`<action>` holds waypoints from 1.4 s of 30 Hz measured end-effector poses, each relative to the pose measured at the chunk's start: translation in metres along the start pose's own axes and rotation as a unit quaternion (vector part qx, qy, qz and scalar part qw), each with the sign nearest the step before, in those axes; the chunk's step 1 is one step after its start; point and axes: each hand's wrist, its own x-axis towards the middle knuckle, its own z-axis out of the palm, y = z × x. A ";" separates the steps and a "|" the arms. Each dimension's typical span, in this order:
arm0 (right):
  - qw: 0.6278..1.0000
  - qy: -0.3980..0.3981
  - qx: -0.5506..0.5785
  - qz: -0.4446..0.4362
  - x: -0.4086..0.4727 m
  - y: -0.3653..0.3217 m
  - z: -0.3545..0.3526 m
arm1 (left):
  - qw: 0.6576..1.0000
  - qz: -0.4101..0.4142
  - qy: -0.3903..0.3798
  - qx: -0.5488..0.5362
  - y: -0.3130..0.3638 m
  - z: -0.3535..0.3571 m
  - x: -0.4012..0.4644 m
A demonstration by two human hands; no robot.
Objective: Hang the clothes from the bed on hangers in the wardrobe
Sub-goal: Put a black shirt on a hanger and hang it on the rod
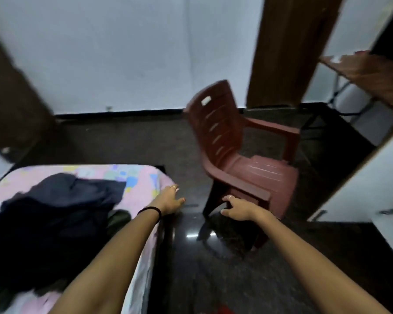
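A heap of dark clothes [55, 214], navy and black with a bit of green, lies on the bed [143, 182], which has a pink patterned sheet. My left hand [170, 199] reaches out over the bed's right corner with fingers relaxed and holds nothing. My right hand [236, 207] is stretched forward over the dark floor, just in front of a chair's near armrest, fingers loosely bent and empty. No hanger is in view, and I cannot pick out a wardrobe.
A maroon plastic chair [236, 150] stands on the dark glossy floor [213, 268] right of the bed. A brown door frame [281, 53] rises behind it, and a wooden table [372, 75] stands at the far right. A dark panel [9, 98] is at the left.
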 end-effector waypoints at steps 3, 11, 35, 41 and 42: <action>0.997 -0.051 -0.050 -0.036 0.005 -0.026 0.037 | 0.996 -0.079 0.039 -0.029 -0.052 0.007 -0.058; 0.956 -0.159 -0.192 -0.157 -0.019 -0.081 0.148 | 0.962 -0.264 0.004 -0.066 -0.147 0.082 -0.227; 0.901 -0.286 -0.246 -0.215 -0.127 -0.269 0.370 | 0.854 -0.418 0.098 -0.293 -0.316 0.138 -0.516; 0.913 -0.258 -0.237 -0.208 -0.119 -0.290 0.383 | 0.834 -0.447 0.092 -0.310 -0.359 0.137 -0.533; 0.911 -0.258 -0.247 -0.206 -0.117 -0.293 0.382 | 0.836 -0.444 0.088 -0.310 -0.363 0.133 -0.529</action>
